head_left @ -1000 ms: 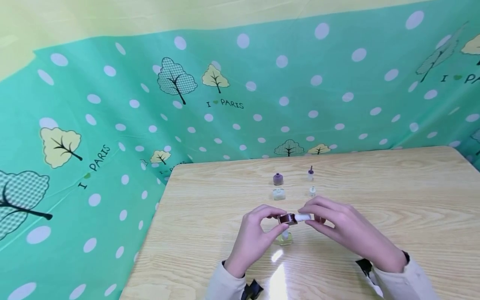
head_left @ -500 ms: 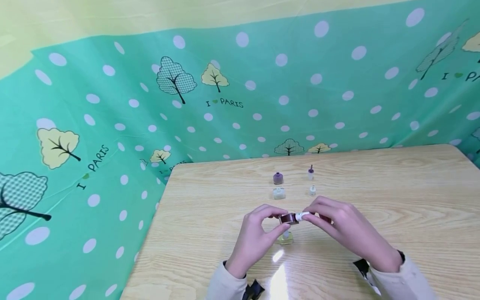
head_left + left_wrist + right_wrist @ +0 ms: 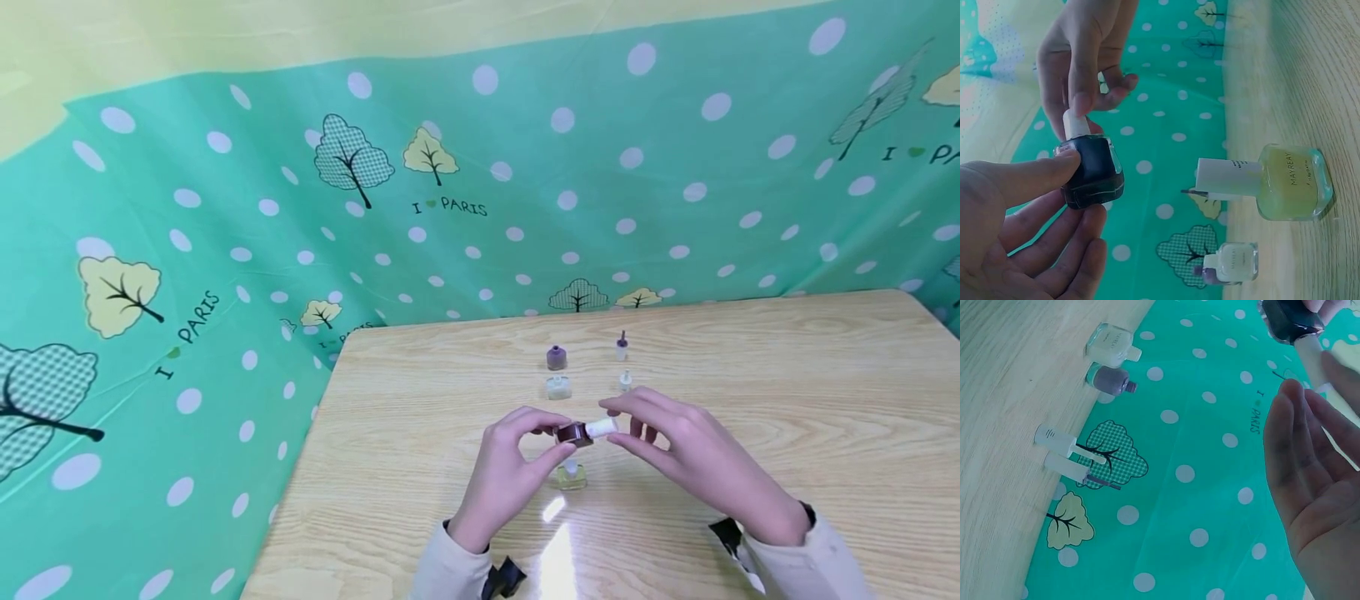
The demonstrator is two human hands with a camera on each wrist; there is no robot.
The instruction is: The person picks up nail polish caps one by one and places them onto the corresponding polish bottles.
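Dark-red bottle (image 3: 573,434) is pinched by the left hand (image 3: 504,467); the right hand (image 3: 684,440) is wide, with thumb at the white cap (image 3: 601,427).

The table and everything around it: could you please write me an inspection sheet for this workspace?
Surface: light wooden table, with bright glare near the front.
Job's things: dark bottle with white cap, held off the table; yellow bottle upright and capped; clear bottle and purple bottle upright and uncapped; cap with purple brush and cap with white brush, both standing brush-up.
Clutter: nothing seen.
Grips: left hand holds the dark bottle; right hand has its thumb at the white cap, index finger raised off it.
Cables: nothing seen.
Surroundings: green dotted cloth with printed trees, behind the table and along its left.
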